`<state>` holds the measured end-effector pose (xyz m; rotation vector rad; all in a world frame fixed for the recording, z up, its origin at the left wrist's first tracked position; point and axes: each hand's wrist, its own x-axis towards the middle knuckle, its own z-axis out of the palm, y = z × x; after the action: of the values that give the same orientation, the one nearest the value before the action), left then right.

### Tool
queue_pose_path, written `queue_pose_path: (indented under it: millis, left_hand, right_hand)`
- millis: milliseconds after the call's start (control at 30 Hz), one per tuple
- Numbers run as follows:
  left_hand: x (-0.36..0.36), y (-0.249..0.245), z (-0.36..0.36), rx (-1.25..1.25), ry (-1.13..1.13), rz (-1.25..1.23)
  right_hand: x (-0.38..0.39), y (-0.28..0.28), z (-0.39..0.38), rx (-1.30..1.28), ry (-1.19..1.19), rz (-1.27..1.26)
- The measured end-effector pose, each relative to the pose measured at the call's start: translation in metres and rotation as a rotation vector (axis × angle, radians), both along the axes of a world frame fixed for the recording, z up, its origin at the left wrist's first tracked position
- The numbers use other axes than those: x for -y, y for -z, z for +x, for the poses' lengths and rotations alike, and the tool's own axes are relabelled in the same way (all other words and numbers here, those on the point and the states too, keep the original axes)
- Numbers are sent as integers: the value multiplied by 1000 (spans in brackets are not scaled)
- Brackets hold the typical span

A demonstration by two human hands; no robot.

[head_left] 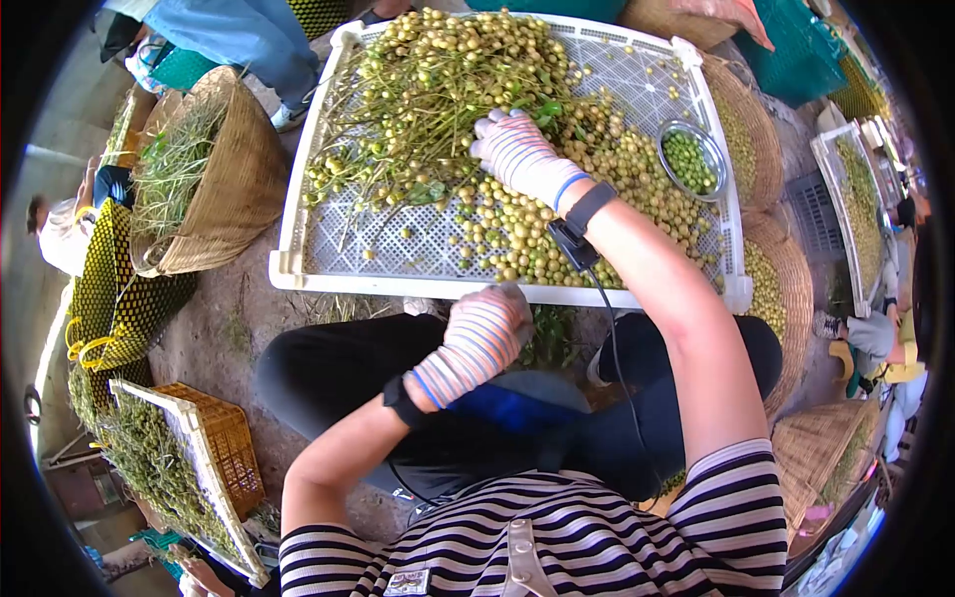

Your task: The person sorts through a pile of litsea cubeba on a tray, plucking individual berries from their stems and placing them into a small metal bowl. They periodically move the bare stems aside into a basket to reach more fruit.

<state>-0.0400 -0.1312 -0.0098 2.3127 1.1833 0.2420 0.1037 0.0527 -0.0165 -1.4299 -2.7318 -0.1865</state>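
A white perforated tray (383, 239) holds a heap of small round yellow-green fruits (607, 159) and thin stems (418, 129). My right hand (522, 154), in a striped glove, is on the heap with its fingers curled down over fruit-bearing stems. Its fingertips are partly hidden among them. My left hand (479, 333), gloved the same way, is just in front of the tray's near edge, above my lap. Its fingers are closed, and anything inside them is hidden. A metal bowl (665, 151) of greener fruits (688, 162) rests at the tray's right side.
A tall woven basket (239, 169) with stripped stems (179, 174) stands at the left. Lower left, another loaded tray (204, 473) leans by an orange crate (227, 453). Round baskets (791, 289) line the right side. Other people (219, 40) are nearby. A cable (619, 368) hangs from my right wrist.
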Motion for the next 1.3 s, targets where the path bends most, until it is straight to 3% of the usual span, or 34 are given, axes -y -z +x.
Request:
queue_pose_path:
  millis: [67, 133, 200, 267, 333, 367, 400, 433, 500, 533, 600, 633, 733, 800, 867, 1000, 1067, 1167, 1300]
  left_hand:
    - [5, 5, -3, -101, 53, 30]
    - [11, 4, -6, -113, 55, 88]
    - [10, -3, -3, -114, 63, 143]
    - [-10, -27, -1, -387, 93, -355]
    - [-23, -42, -4, -295, 25, -248]
    - [-41, -55, 4, -425, -81, -402]
    - [-35, -45, -13, 129, -214, -38]
    - [-46, -64, -11, 228, -350, -85]
    - [-77, -57, -12, 636, -347, -13]
    - [-85, -71, -8, 730, -362, -182]
    - [-97, -73, 1, 988, -331, -430]
    - [-98, -70, 7, 984, -330, -431]
    - [-97, -55, 18, 912, -268, -321]
    - [-95, -51, 22, 951, -389, -313]
    - [-94, -53, 22, 876, -430, -270]
    - [-96, -59, 23, 833, -528, -319]
    - [-97, -57, 24, 921, -560, -393]
    - [-99, -47, 25, 929, -568, -424]
    - [-105, -37, 22, 903, -532, -359]
  right_hand:
    - [-4, -15, 3, -162, 120, -198]
    - [-5, -19, 20, -477, 96, -153]
    - [-7, -41, 38, -886, 171, -470]
    - [0, -72, 58, -1012, 70, -391]
    - [16, -101, 69, -1062, 151, -489]
    - [24, -111, 73, -1075, 144, -538]
    - [33, -117, 75, -1091, 137, -589]
    - [41, -120, 75, -1111, 136, -651]
    - [53, -115, 73, -1129, 159, -740]
    - [60, -108, 70, -1189, 111, -765]
    - [68, -93, 64, -1148, 162, -872]
    - [78, -96, 58, -1082, 142, -810]
    - [86, -70, 51, -1167, 168, -975]
    - [90, -60, 51, -1235, 180, -992]
    - [98, -56, 46, -995, 144, -697]
    - [101, -48, 44, -744, 266, -474]
    - [101, -49, 45, -726, 273, -514]
    - [102, -49, 41, -664, 248, -329]
    - [101, -42, 41, -592, 228, -454]
